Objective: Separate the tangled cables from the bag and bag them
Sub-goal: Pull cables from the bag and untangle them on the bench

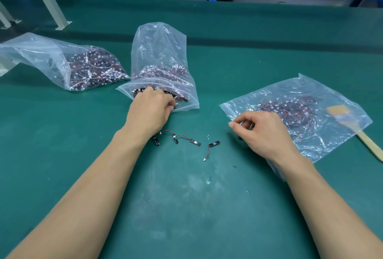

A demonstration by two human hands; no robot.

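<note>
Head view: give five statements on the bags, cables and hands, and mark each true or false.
1. Three clear plastic bags holding cables sit on the green mat. True: the left bag, the middle bag and the flat bag.
2. The left hand reaches into the flat bag. False: its fingers are in the mouth of the middle bag, on the tangled cables there.
3. A few loose cables lie on the mat between the two hands. True.
4. The right hand holds the brush. False: the hand is at the flat bag's near edge, and the brush lies untouched at the bag's far side.
5. The middle bag stands upright. True.
</note>
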